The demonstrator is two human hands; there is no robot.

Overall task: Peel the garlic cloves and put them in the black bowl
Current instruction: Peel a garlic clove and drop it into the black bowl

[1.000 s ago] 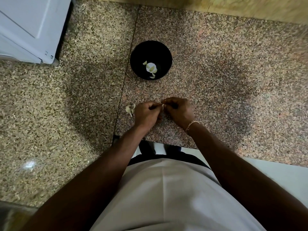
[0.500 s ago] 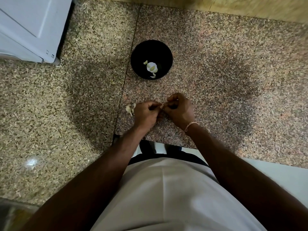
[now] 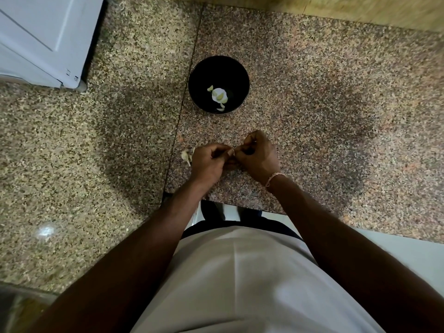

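While the black bowl (image 3: 197, 75) sits where it was, the right hand (image 3: 257, 157) has lifted its fingers slightly. Both it and the left hand (image 3: 209, 162) pinch a garlic clove (image 3: 232, 152) between them, near the bowl. Loose garlic (image 3: 186, 155) lies just beside the left hand.

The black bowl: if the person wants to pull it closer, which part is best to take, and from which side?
Probably the near rim of the black bowl, reached from the person's own side. It stands upright and open on the granite counter, with garlic pieces low in its middle, so thumb and fingers could pinch the bare rim. Both the left hand and right hand are busy now.
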